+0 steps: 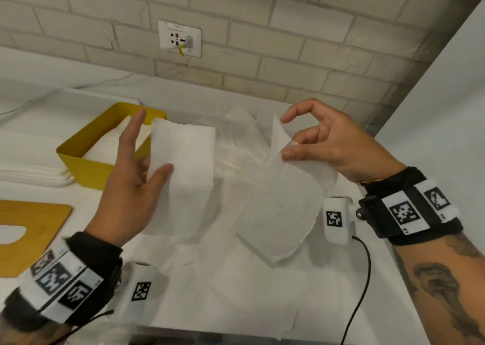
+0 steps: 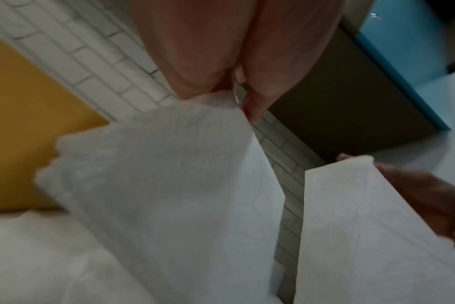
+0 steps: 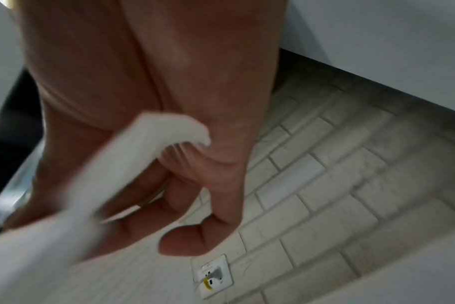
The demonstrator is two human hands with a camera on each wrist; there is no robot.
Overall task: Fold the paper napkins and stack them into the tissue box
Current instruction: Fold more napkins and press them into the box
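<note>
While tissue box (image 1: 78, 166) already holds some, left hand (image 1: 136, 177) grips folded napkin (image 1: 183, 166), right hand (image 1: 328, 145) pinches unfolded napkin (image 1: 283, 203); loose pile (image 1: 223, 292) beside box still left, lol.

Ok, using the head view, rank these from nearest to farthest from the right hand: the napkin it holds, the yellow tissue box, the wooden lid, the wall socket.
1. Napkin: pinched in the right hand, hanging below its fingers.
2. Wall socket: on the brick wall, up and to the left.
3. Yellow tissue box: across the table, behind the left hand.
4. Wooden lid: far left, at the table's near edge.
</note>
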